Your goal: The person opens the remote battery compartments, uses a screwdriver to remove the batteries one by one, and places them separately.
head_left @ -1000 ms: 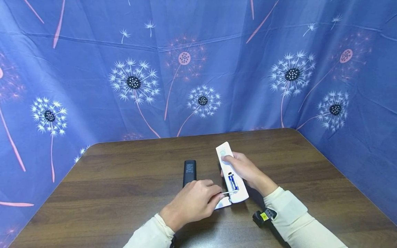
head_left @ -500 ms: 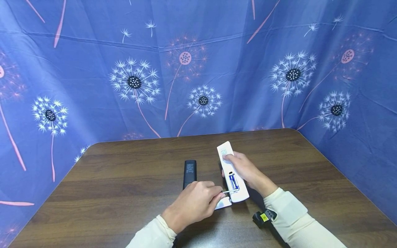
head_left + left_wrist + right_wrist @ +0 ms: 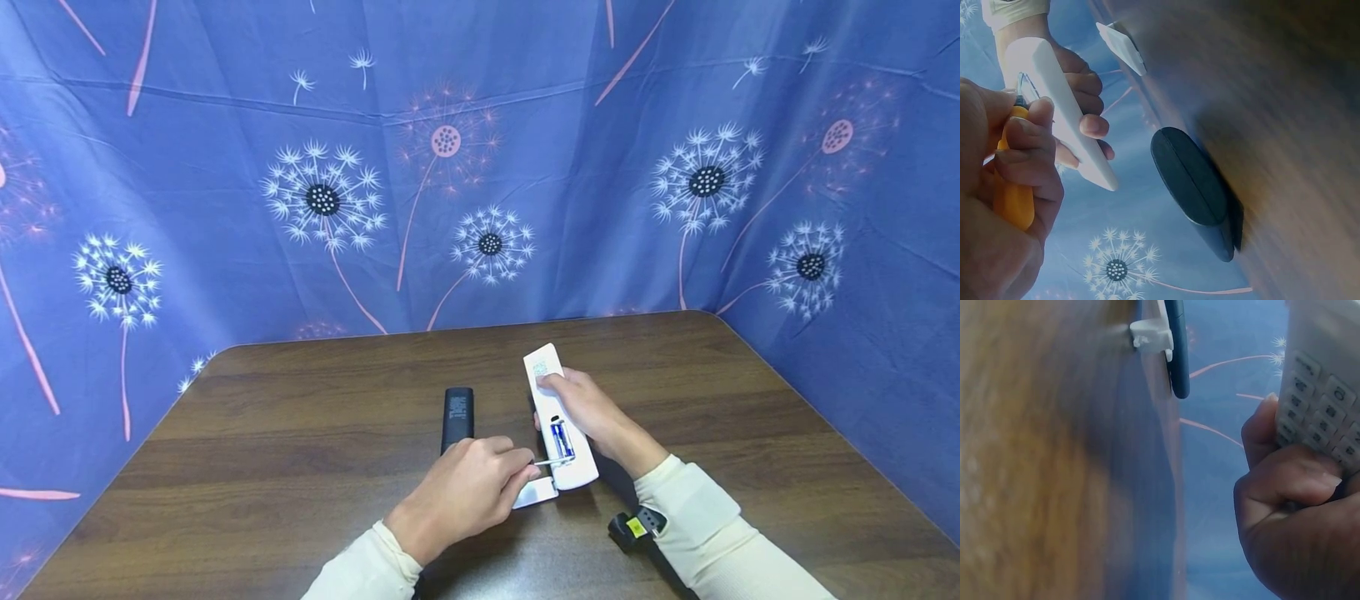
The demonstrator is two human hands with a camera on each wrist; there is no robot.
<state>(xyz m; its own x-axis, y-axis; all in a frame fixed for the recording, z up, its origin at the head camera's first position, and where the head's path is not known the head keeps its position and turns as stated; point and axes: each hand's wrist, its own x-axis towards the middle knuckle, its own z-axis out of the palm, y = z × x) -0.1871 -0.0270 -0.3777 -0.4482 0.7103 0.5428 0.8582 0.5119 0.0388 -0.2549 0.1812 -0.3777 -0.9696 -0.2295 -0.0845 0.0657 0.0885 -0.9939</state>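
Fingers of the left hand [image 3: 461,493], back upward, wrap an orange-handled tool [image 3: 1015,209], its shaft reaching the battery compartment [image 3: 562,440] of a white remote [image 3: 546,404], lower right of centre. The right hand [image 3: 592,414] grips that remote, thumb across its back. Print on the black device [image 3: 457,414] is illegible.

We see a white remote [image 3: 576,472] raised above the bench [image 3: 300,467], its back toward us, uncovered over blue batteries [image 3: 562,440]. We see an orange-handled tool [image 3: 1015,203], its thin metal shaft at the batteries' near end. A small white cover [image 3: 536,493] lies on the bench.
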